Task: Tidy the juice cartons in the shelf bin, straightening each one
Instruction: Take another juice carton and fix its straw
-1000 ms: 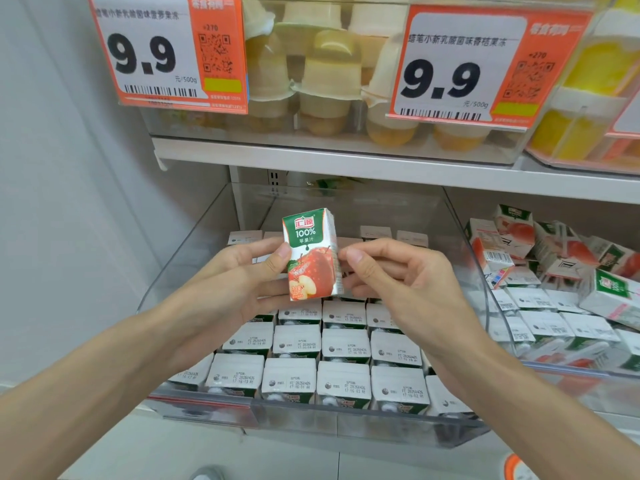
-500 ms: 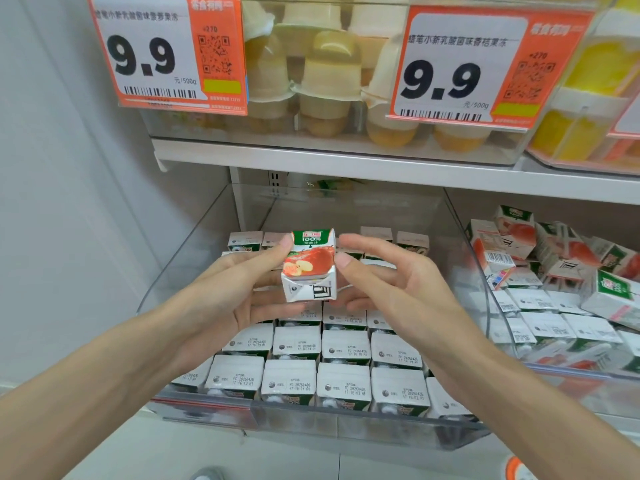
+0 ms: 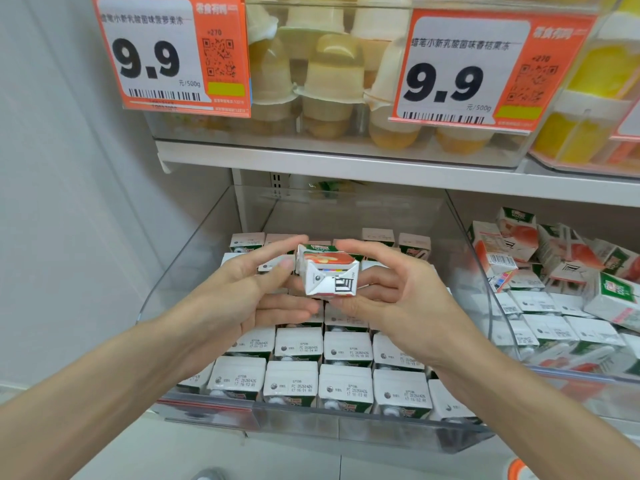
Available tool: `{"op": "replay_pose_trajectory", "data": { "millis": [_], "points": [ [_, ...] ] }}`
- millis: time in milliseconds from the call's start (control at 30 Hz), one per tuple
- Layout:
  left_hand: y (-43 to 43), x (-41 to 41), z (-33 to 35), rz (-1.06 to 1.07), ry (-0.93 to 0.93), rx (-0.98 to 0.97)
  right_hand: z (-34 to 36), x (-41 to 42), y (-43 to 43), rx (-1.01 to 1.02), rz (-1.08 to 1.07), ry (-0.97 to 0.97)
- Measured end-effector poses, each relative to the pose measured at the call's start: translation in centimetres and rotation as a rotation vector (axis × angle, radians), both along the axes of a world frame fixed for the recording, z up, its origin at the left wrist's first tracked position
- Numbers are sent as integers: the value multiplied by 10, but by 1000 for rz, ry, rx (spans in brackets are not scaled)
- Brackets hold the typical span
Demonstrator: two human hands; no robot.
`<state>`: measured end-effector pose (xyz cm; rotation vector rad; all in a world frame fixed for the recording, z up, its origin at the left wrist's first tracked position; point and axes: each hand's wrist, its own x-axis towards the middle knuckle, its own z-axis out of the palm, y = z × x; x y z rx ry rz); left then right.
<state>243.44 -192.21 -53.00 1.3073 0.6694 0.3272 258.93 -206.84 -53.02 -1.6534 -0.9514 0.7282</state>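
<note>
A small apple juice carton [image 3: 329,275] is held above the clear shelf bin [image 3: 346,433], tipped so that its white folded bottom faces me. My left hand [image 3: 242,299] pinches its left side between thumb and index finger. My right hand [image 3: 408,306] grips it from the right, index finger on top and thumb beneath. Below, several cartons [image 3: 346,386] stand upright in neat rows with their white tops up, filling the bin from front to back.
A second clear bin [image 3: 512,344] to the right holds several cartons [image 3: 554,271] lying jumbled. The white shelf board [image 3: 346,166] just above carries bins of jelly cups [image 3: 329,81] with orange price tags [image 3: 166,53]. A grey wall closes the left side.
The carton has tipped from upright, front facing me, to lying over with its bottom towards me, and it has sunk lower towards the bin. Both hands have stayed on it.
</note>
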Motion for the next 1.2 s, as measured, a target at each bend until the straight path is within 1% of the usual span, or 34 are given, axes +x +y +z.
{"op": "replay_pose_trajectory", "data": {
  "millis": [100,233,400,667,700,800,867,1000,1067,1200],
  "points": [
    [2,-2,-3,-38,-35,107,-2,0,0,9,-8,-7],
    [0,1,-6,-59,-15,378,-5,2,3,26,-34,-4],
    [3,5,-11,-19,-19,484,-5,0,1,54,-31,13],
    [5,5,-15,-7,-24,544,-4,2,1,31,-19,-14],
    [6,5,-15,4,-30,586,-4,2,1,25,-7,-11],
    [9,1,-16,31,-22,797,-2,1,0,-3,52,24],
    [9,0,-16,46,-7,874,-2,0,0,-13,80,35],
    [5,1,-17,37,-26,888,3,-3,0,1,68,115],
    [3,2,-16,12,-66,860,5,-3,1,-8,32,172],
    [-1,4,-14,-8,-149,789,-1,-1,3,-40,-28,227]
  ]
}}
